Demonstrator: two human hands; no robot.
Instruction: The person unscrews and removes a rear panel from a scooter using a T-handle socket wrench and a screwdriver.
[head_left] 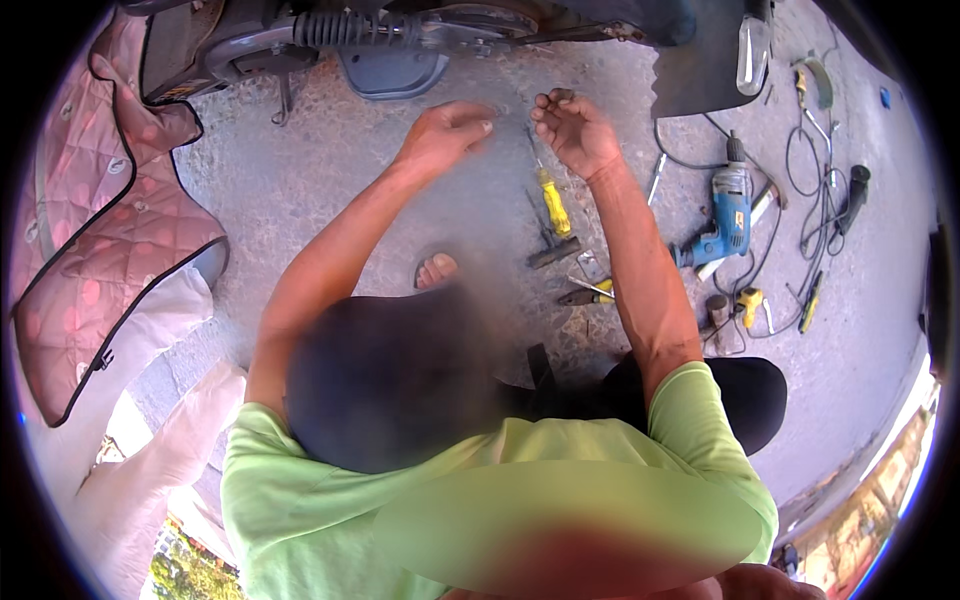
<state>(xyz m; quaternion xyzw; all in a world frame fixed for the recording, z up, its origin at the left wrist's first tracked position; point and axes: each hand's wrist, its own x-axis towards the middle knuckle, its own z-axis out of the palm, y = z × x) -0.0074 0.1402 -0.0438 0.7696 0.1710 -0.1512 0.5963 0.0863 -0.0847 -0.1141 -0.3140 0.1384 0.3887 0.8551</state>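
Observation:
Both my hands are raised over the concrete floor just in front of a motorbike [350, 30]. My left hand [452, 132] has its fingers stretched toward the right, the thumb a little apart and the tips smeared; I see nothing in it. Facing it, my right hand [577, 130] shows its palm, with dark-stained fingers loosely bent and no object visible in them. The hands do not touch. Below the right hand lies a yellow-handled screwdriver [553, 203]. Nearer to me are a hammer [556, 252] and yellow-handled pliers [590, 296].
A blue power drill [730, 212] with a dark cord lies right of my right forearm, beside tangled cables [822, 190] and another yellow-handled tool [811, 302]. A pink quilted cover [90, 270] hangs at the left. One foot [437, 268] shows between my arms.

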